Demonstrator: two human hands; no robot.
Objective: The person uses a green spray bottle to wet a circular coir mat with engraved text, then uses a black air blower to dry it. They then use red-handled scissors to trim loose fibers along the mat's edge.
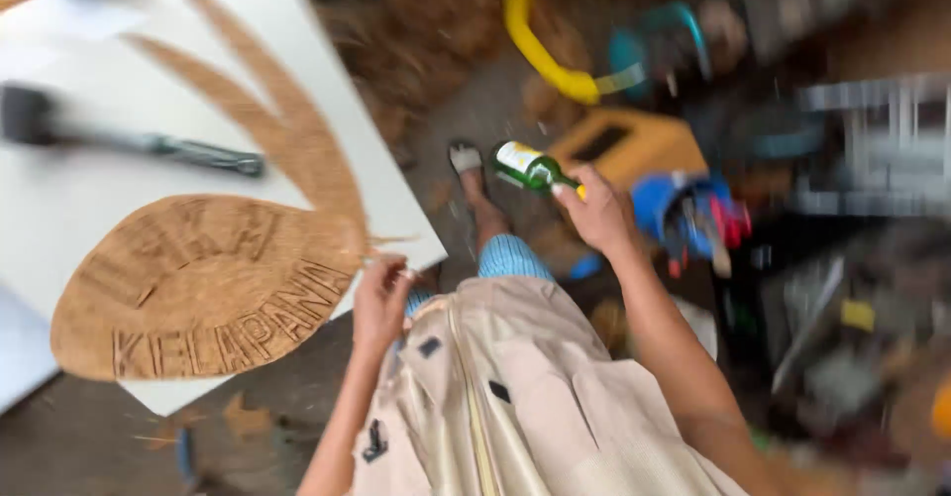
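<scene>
My right hand (597, 214) is out away from the bench (89, 179), wrapped round the neck end of a green glass bottle (532, 169) w/ a pale label. Bottle lies nearly sideways in the air, over the floor, base pointing back toward the bench. Fingers closed on it, firm hold.

My left hand (381, 298) is at the bench's near edge, fingertips pinched narrow right by the pointed end of the brown fibre panel (198, 283). Looks like it's touching the panel's tip or a thin strand there; picture's too blurred to tell which.

The panel is leaf-shaped, flat on the white bench top, w/ raised letters cut from the same brown stuff. Two long curved brown strips (267, 110) run up from its pointed end across the bench. Further back on the bench lies a brush (129, 139) w/ dark head & a long handle, well apart from both hands.

Below me: my beige apron, a blue striped trouser leg, a sandalled foot (468, 164) on the floor just beside the bottle in view. Yellow ribbed hose (535, 40) curves over the floor beyond, near brown fibre heaps. The rest at right is blurred clutter.
</scene>
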